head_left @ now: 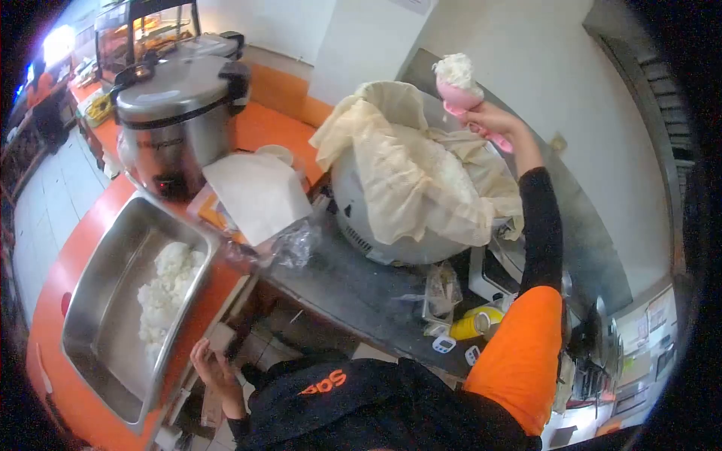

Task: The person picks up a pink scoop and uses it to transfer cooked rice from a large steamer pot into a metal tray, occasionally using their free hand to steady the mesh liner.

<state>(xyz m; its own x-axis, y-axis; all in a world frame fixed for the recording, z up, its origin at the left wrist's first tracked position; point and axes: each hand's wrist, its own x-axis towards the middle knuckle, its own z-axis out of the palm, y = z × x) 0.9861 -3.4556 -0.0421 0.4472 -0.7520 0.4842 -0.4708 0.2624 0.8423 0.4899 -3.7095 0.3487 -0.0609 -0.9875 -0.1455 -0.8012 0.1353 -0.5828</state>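
My right hand (492, 124) is raised at the upper right, wrapped round the handle of a pink rice scoop (460, 96). A heap of white rice (455, 71) fills the scoop's bowl. Below and to its left stands a large round metal pot (361, 203), lined with a cream cloth (391, 150) draped over its rim; white rice shows inside. My left hand (218, 376) hangs at the lower left with fingers apart and nothing in it. Nearest to it is a deep steel pan (109, 331) holding a clumped pile of rice (171, 289) along one side.
A steel rice cooker (177, 116) with a closed lid stands on the orange counter (53, 342). White paper (259, 195) and crumpled plastic (293, 244) lie between cooker and pot. A yellow can (470, 325) and small timers (444, 343) sit by the dark worktop's front edge.
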